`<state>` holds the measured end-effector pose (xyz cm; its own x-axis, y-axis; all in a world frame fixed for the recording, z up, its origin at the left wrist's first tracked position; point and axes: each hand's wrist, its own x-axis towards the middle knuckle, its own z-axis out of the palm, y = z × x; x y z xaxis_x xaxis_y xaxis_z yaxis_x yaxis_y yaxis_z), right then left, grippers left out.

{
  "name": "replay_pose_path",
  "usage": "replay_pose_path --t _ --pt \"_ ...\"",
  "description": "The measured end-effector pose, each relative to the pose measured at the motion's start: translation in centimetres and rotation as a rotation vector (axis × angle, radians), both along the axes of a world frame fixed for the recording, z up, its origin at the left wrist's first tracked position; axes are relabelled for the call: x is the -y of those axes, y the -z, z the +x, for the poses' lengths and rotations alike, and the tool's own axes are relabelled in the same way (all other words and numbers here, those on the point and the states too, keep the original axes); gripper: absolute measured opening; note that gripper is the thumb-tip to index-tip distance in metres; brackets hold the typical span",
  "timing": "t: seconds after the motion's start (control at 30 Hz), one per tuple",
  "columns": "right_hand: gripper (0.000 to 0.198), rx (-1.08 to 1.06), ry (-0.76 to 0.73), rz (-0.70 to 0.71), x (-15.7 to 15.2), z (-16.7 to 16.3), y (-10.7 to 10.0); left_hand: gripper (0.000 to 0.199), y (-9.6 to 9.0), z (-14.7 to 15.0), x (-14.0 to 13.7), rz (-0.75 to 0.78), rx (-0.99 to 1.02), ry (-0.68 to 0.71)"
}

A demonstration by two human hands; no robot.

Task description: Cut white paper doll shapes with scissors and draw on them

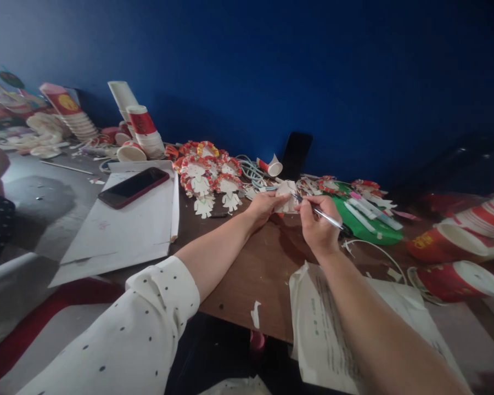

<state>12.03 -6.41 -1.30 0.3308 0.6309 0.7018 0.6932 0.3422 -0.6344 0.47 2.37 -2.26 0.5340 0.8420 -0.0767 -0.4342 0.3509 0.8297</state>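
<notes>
White cotton sleeve with black dots [148,312] covers much of my left arm, nearest the camera. My left hand [265,207] pinches a small off-white paper piece [287,189] at its left side, over the far part of the brown wooden table [247,263]. My right hand [321,225] pinches a slim silver-and-black pen [325,215], its point at the paper's right side; I cannot tell whether it touches. For clean marks, I judge, I should back the paper with my left fingertips, use light, short strokes and steady my 2 hands against each other, since thin stock could bend. Just left lies a cluster of white paper dolls with crinkled red hair [203,181], handy for matching. Right of my pen hand lies a flat bright-green sheet [381,236]; beyond, a black phone [297,153] leans on the dark-blue wall [354,82].
</notes>
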Motion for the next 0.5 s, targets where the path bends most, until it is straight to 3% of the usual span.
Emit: replay_pose_path --t 0.5 --pt "0.012 0.118 0.074 -0.037 0.18 -0.16 -0.36 0.018 0.03 0.01 0.26 0.023 -0.066 -0.061"
